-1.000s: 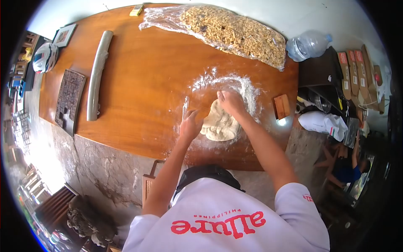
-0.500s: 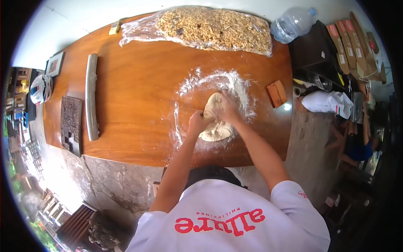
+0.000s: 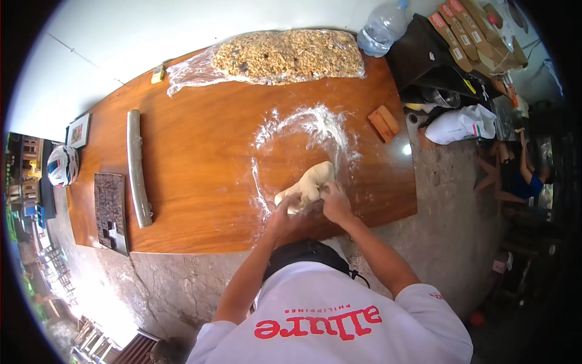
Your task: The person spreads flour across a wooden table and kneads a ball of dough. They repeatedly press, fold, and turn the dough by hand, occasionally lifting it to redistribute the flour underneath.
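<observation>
A pale lump of dough [image 3: 308, 182] lies on the wooden table near its front edge, stretched slantwise and uneven in shape. My left hand [image 3: 284, 213] grips its near left end, with the fingers curled at the dough's edge. On the other side my right hand [image 3: 335, 201] pinches the dough's right edge, its thumb and fingers bent around it. White flour [image 3: 321, 121] is scattered in a rough ring around and beyond the dough.
Clear plastic wrap holds a long slab of grainy, nut-like pieces [image 3: 291, 56] at the far edge. A wooden block [image 3: 383, 124] lies right; a grey tube [image 3: 138, 170] and dark textured board [image 3: 110, 209] lie left. A water bottle [image 3: 383, 29] stands back right. Someone sits far right.
Both hands have drawn toward my body with the dough, which now slants differently and looks more folded together. The camera view has shifted, so the table appears lower.
</observation>
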`<state>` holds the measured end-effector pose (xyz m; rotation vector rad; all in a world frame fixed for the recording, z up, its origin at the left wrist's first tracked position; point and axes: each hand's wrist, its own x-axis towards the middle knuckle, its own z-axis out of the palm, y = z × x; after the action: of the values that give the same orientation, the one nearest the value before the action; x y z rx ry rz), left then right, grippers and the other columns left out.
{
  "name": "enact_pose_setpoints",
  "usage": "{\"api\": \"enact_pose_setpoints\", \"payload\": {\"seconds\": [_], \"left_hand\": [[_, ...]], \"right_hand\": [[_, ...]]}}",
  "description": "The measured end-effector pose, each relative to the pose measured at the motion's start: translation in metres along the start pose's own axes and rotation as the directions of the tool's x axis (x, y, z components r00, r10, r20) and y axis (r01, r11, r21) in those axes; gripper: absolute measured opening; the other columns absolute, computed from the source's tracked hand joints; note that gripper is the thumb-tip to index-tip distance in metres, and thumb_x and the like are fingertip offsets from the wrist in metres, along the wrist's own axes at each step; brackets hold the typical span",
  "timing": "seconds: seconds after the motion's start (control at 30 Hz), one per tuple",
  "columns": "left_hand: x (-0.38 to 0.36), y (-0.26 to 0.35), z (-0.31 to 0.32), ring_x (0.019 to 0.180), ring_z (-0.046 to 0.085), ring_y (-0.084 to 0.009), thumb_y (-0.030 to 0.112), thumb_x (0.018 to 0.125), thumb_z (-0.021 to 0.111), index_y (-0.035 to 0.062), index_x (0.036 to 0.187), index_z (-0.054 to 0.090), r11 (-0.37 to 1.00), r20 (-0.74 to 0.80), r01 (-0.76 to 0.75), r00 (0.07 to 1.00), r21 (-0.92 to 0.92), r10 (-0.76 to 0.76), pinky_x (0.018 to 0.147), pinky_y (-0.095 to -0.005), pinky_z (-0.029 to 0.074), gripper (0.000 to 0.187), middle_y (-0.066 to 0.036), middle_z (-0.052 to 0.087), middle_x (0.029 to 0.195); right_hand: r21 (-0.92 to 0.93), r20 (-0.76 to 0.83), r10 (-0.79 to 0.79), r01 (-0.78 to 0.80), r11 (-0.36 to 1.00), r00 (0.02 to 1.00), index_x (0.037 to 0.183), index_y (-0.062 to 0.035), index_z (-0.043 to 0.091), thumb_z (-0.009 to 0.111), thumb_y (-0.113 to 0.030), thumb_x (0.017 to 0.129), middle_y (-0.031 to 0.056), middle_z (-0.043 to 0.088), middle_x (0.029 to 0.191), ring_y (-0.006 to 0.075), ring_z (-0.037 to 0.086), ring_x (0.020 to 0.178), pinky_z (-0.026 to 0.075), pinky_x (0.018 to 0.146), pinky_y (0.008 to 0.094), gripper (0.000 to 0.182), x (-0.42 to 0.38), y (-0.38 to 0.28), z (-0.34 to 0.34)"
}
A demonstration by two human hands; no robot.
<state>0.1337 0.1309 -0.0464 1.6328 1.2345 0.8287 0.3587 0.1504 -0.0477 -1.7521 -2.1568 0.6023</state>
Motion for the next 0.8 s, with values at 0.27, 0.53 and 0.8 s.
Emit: {"api": "enact_pose_setpoints", "payload": {"seconds": [0.27,0.53,0.8], "left_hand": [[0.064,-0.001,0.05,0.106,0.061,-0.044,0.017,0.098,0.052,0.0037,0.12,0.06,0.975,-0.379,-0.024,0.919,0.219,0.107,0.091,-0.0476,0.049,0.027,-0.021,0.066,0.113],[0.039,-0.043,0.048,0.113,0.062,-0.0364,0.017,0.096,0.052,0.0021,0.124,0.062,0.921,-0.26,-0.082,0.946,0.381,0.192,0.1,-0.0455,0.046,0.033,-0.017,0.065,0.122],[0.078,-0.041,0.043,0.136,0.048,-0.033,0.02,0.097,0.045,0.0008,0.138,0.053,0.819,-0.299,0.17,0.954,0.548,0.002,0.116,-0.0493,0.027,0.047,-0.017,0.054,0.144]], "right_hand": [[-0.059,-0.508,-0.13,0.117,0.991,0.852,0.109,-0.0035,0.067,0.055,-0.017,0.091,0.018,0.064,0.118,0.0352,0.055,0.12,0.037,0.108,0.0483,0.026,0.063,-0.022,0.052],[-0.124,-0.011,-0.212,0.209,0.97,0.977,0.095,-0.0034,0.064,0.059,-0.024,0.086,0.0171,0.065,0.107,0.0348,0.058,0.11,0.042,0.098,0.0491,0.023,0.046,-0.032,0.027],[-0.085,-0.049,-0.217,0.213,0.973,0.975,0.128,-0.0112,0.063,0.054,-0.03,0.09,0.0211,0.051,0.141,0.0396,0.043,0.135,0.028,0.114,0.0565,0.043,0.111,-0.012,0.041]]}}
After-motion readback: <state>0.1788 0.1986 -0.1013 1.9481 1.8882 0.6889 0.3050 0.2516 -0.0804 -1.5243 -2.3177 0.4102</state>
